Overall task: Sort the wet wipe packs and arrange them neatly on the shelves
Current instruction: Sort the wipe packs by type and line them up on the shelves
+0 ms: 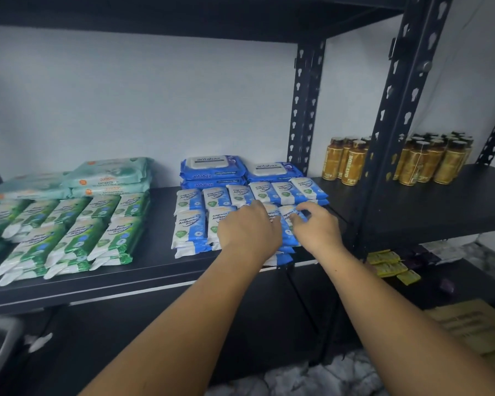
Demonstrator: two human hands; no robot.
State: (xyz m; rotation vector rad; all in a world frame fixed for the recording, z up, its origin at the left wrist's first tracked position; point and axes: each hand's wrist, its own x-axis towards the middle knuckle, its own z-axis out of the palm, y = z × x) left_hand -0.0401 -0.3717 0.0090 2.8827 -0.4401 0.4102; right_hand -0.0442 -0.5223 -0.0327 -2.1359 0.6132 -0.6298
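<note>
Sorting appears largely done, judging by how the shelf is laid out: small green packs are grouped in rows at the left front, larger mint-coloured packs are stacked behind them, large blue packs are stacked at the back near the middle, and small blue packs are set in two rows in front of those. Colours are kept apart, with a bare strip of shelf between the green and blue groups. What is left seems to be tidying: the front blue stacks at the right are uneven, with lower packs jutting out toward the shelf edge, and some green stacks at the front are fanned out as well. The left hand is laid palm down on the front blue stacks, fingers fairly straight and pressing rather than gripping. The right hand is placed just beside it, its fingers curled and its thumb brought in so that the upper end of the top blue pack appears to be pinched. Squaring of this stack is judged to be the step in hand. Amber bottles are seen on the neighbouring shelf at the right, and yellow sachets on the level below.
</note>
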